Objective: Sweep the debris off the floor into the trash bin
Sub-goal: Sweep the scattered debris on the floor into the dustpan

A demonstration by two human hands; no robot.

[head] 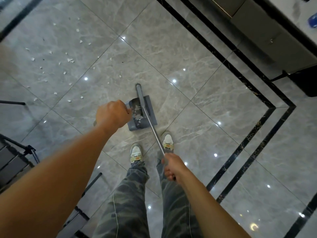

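Observation:
Several white paper scraps (pixel 70 60) lie scattered over the grey marble floor at the upper left. A grey dustpan (pixel 149 110) stands on the floor just ahead of my shoes, with white scraps (pixel 137 114) inside it. My left hand (pixel 112 115) is a closed fist over the pan's left side, gripping its handle, which is mostly hidden. My right hand (pixel 171 166) grips the metal handle of the broom (pixel 151 122). The pole runs across the pan, and the broom's narrow grey head (pixel 139 91) sits at the pan's far edge.
My two shoes (pixel 136 152) stand just behind the pan. A dark bin-like object (pixel 307 85) sits at the right by a grey cabinet (pixel 267 31). Black tripod legs (pixel 29 150) and dark steps occupy the lower left. Black border stripes (pixel 248 86) cross the floor.

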